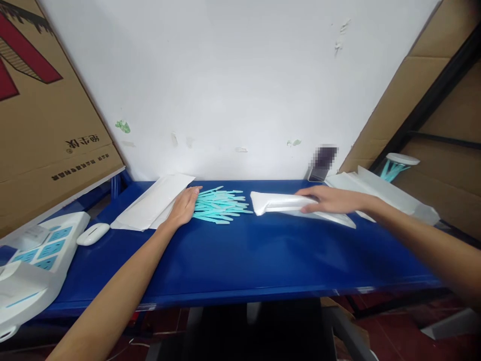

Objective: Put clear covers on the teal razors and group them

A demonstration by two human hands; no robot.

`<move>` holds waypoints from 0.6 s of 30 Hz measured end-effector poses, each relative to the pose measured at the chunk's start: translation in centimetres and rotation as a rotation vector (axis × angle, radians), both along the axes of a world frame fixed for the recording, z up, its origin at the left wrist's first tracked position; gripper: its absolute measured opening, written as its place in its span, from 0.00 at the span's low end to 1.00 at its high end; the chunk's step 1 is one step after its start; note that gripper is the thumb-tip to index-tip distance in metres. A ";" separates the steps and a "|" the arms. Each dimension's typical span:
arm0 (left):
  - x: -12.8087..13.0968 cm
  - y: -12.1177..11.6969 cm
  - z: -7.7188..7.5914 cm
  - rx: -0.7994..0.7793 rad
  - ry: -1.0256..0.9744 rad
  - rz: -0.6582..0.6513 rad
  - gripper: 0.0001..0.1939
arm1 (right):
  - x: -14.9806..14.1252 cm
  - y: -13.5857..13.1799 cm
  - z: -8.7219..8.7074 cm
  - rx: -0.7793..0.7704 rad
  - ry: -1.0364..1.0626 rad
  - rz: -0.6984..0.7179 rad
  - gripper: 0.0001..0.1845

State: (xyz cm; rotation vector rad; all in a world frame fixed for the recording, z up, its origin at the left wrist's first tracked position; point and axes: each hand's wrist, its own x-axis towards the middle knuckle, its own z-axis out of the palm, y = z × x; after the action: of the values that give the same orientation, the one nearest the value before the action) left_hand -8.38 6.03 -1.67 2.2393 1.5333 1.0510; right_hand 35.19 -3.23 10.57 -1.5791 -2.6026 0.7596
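Note:
A loose pile of thin teal sticks (220,205) lies on the blue tabletop, most of them pointing to the right. My left hand (185,206) rests at the pile's left end, its fingers stretched out and touching the sticks. White flat bags (152,200) lie just left of that hand. To the right of the pile, my right hand (325,199) grips a white plastic bag (278,201) between thumb and fingers. The bag's left end looks slightly puffed and faces the sticks. Whether anything is inside it, I cannot tell.
More white bags (391,193) lie at the right. A phone (323,163) leans on the white wall. A white power strip (56,250) and a small white earbud case (93,234) sit at the left. Beyond the table's right end, a white-capped teal bundle (402,159) shows.

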 end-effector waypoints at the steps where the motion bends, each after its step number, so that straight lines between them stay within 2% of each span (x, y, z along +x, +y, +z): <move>1: 0.0 0.1 0.0 -0.020 0.002 -0.001 0.36 | -0.9 0.8 0.6 0.006 -0.016 0.022 0.29; 6: 0.0 0.3 0.3 -0.105 -0.028 0.010 0.38 | -6.9 5.1 3.4 0.074 -0.138 0.152 0.31; 11: -0.4 0.2 0.6 -0.169 -0.113 0.069 0.39 | -13.9 9.0 6.0 0.133 -0.378 0.202 0.34; 14: -0.5 0.2 0.7 -0.195 -0.122 0.079 0.39 | -17.1 10.4 7.5 0.144 -0.488 0.190 0.30; 18: -0.3 0.5 0.6 -0.190 -0.092 0.079 0.38 | -19.3 10.6 9.1 0.186 -0.454 0.120 0.25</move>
State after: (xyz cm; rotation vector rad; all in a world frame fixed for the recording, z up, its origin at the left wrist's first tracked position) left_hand -8.69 6.49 -1.05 1.9912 1.6212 0.9699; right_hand 15.86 7.41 19.68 -1.7181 -2.9852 0.1576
